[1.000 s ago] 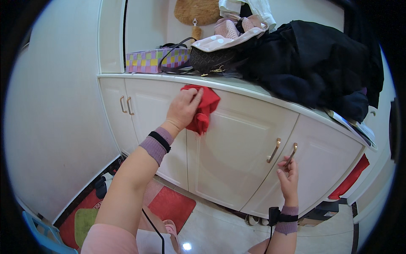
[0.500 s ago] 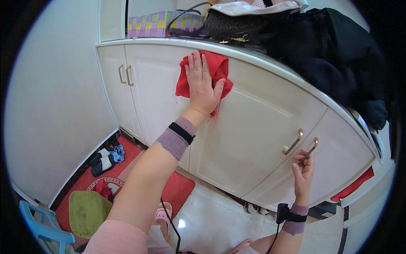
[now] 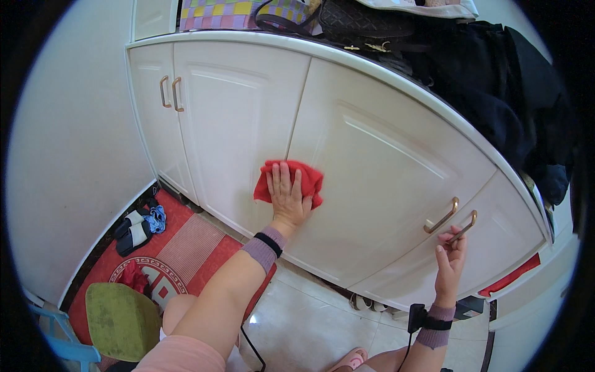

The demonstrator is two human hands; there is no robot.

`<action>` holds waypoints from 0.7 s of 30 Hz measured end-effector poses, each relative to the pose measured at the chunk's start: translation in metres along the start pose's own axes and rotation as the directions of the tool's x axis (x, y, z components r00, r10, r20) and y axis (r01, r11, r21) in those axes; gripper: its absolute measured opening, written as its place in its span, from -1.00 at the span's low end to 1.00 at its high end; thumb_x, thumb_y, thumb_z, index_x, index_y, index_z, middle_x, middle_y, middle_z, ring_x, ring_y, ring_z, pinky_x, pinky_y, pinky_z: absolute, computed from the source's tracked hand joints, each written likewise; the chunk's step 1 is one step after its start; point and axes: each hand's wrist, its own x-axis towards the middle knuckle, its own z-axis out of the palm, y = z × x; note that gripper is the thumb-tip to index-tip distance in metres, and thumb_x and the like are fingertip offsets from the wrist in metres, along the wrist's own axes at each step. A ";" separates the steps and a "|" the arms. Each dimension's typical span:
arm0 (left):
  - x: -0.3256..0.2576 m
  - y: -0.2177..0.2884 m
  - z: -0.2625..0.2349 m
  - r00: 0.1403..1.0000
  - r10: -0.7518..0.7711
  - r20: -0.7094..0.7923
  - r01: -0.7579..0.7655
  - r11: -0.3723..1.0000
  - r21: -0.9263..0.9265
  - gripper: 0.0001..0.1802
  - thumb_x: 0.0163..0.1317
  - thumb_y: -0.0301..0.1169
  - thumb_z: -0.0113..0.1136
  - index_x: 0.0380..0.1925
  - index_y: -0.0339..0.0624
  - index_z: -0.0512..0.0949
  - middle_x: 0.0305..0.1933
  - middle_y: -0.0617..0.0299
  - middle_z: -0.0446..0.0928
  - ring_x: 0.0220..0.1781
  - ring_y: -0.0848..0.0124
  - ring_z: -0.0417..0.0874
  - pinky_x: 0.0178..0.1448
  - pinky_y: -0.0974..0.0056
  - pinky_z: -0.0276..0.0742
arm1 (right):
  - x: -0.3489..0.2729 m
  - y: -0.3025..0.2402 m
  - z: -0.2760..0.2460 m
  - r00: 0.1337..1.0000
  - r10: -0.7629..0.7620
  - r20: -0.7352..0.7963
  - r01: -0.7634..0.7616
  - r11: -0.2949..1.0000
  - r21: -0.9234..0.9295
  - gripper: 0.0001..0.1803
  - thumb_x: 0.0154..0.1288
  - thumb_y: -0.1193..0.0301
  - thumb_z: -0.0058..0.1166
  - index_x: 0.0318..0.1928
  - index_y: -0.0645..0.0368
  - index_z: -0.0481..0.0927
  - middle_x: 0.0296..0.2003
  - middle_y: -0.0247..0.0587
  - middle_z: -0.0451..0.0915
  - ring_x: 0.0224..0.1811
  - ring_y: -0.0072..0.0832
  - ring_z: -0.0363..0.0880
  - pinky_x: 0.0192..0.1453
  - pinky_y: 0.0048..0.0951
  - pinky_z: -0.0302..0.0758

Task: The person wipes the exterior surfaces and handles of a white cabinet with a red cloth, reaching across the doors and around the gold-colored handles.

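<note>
My left hand [image 3: 289, 197] presses a folded red cloth [image 3: 313, 180] against the white cabinet front [image 3: 242, 124], its fingers stretched flat over the cloth. The cloth lies across the seam between two doors, about halfway down. Over on the right, my right hand [image 3: 450, 263] has its fingers hooked around a gold-coloured door handle [image 3: 469, 224]. Their tips are partly hidden behind it. Both wrists wear purple knit cuffs with black straps, and a small black device [image 3: 417, 318] sits on the right one.
A woven basket [image 3: 217, 15], a dark bag [image 3: 365, 25] and dark clothing [image 3: 496, 80] lie on the cabinet top. Below left are a red mat [image 3: 201, 235], slippers [image 3: 132, 234], a green-topped stool [image 3: 121, 322] and a blue plastic stool [image 3: 71, 348]. Shoes [image 3: 365, 303] poke out under the cabinet.
My left hand and the red cloth have moved down the cabinet front from near its top edge. The view has tilted downward a little. My right hand stays at its handle.
</note>
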 end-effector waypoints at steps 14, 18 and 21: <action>0.064 0.056 -0.015 0.996 -0.008 0.088 0.019 0.993 -0.120 -0.01 0.18 -0.20 0.32 0.54 -0.20 0.06 0.64 -0.24 -0.15 0.66 -0.24 -0.21 0.61 -0.36 -0.27 | -0.003 -0.009 0.002 0.999 0.042 -0.030 -0.042 0.999 0.030 -0.40 0.28 0.60 0.04 0.34 0.19 0.29 0.00 -0.29 0.49 0.09 -0.52 0.44 0.26 -0.45 0.31; 0.156 0.067 -0.030 0.998 0.046 0.032 -0.039 0.981 -0.188 -0.04 0.24 -0.17 0.29 0.54 -0.24 0.06 0.64 -0.22 -0.09 0.67 -0.18 -0.17 0.61 -0.31 -0.25 | -0.006 -0.013 0.006 0.997 0.068 -0.042 -0.066 0.997 0.037 -0.40 0.28 0.61 0.03 0.34 0.18 0.29 0.00 -0.30 0.49 0.10 -0.50 0.43 0.26 -0.44 0.31; 0.191 0.054 -0.038 0.997 0.071 0.018 -0.066 0.977 -0.202 -0.03 0.24 -0.14 0.29 0.56 -0.16 0.05 0.66 -0.13 -0.11 0.68 -0.12 -0.17 0.62 -0.28 -0.26 | -0.006 -0.008 0.008 0.998 0.048 -0.031 -0.047 0.998 0.048 -0.38 0.28 0.63 0.02 0.35 0.17 0.28 0.02 -0.30 0.48 0.12 -0.50 0.43 0.28 -0.44 0.30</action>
